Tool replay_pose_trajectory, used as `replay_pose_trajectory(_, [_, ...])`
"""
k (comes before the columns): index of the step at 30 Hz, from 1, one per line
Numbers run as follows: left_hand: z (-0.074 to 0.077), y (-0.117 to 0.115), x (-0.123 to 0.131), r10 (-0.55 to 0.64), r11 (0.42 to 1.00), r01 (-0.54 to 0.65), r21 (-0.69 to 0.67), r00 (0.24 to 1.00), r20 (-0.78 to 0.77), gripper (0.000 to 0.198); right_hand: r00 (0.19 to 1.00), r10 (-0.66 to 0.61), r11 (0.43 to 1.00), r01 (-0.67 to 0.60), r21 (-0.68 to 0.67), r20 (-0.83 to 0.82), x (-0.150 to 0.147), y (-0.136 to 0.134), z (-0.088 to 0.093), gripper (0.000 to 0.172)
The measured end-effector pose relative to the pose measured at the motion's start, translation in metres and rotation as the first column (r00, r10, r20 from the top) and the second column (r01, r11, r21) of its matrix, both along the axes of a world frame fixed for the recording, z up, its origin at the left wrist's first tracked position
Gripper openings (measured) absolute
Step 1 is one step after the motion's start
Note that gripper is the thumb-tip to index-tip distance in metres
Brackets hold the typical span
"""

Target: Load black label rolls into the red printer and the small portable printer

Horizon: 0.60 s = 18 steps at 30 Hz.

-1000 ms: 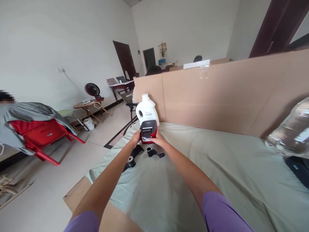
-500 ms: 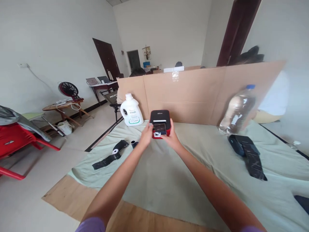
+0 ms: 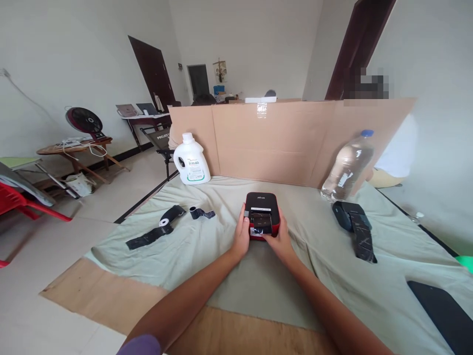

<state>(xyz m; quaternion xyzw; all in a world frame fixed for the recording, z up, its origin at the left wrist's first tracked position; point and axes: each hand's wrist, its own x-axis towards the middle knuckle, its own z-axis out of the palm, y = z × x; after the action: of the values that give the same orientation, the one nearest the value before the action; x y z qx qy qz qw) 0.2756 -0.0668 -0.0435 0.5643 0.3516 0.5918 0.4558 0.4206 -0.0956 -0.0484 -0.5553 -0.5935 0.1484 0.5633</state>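
A small black label printer [image 3: 261,202] with red sides is between my two hands, over the middle of the cloth. A dark, glossy strip [image 3: 261,223] comes out of the slot in its top and hangs over the front. My left hand [image 3: 241,235] grips the printer's left side, thumb toward the top. Opposite it, my right hand [image 3: 284,239] holds the right side, with the thumb near the lower front corner by the strip. Whether the printer's base rests on the cloth, I cannot tell.
Left on the pale green cloth [image 3: 221,296] lie an unrolled black roll [image 3: 164,226] and a smaller roll [image 3: 201,213]. Behind stand a white jug [image 3: 192,162], a cardboard panel [image 3: 266,143] and a water bottle [image 3: 347,165]. Rightward are another printer [image 3: 349,217] and a black phone [image 3: 441,310].
Both hands have brought the printer closer to me and lower, away from the cardboard. The small black roll, partly covered before by my left arm, now shows fully. The view has shifted right.
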Motion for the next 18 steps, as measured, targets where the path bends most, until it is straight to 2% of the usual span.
replay_pose_trajectory(7, [0.0044,0.0024,-0.0039,-0.041,0.998,0.04,0.045,0.999,0.009,0.059,0.999,-0.022,0.999,0.021,0.034,0.034,-0.0062,-0.0023,-0.002,0.091])
replay_pose_trajectory(13, [0.003,-0.0004,-0.0059,-0.053,0.998,0.053,0.028,0.999,0.001,0.058,0.997,-0.026,0.998,0.022,0.053,0.074,-0.0064,-0.0057,-0.002,0.093])
replay_pose_trajectory(18, [0.0024,-0.0049,-0.0064,-0.026,1.0,0.026,-0.001,1.0,0.009,0.054,0.996,-0.048,0.999,0.046,0.02,0.069,-0.006,-0.0079,-0.006,0.096])
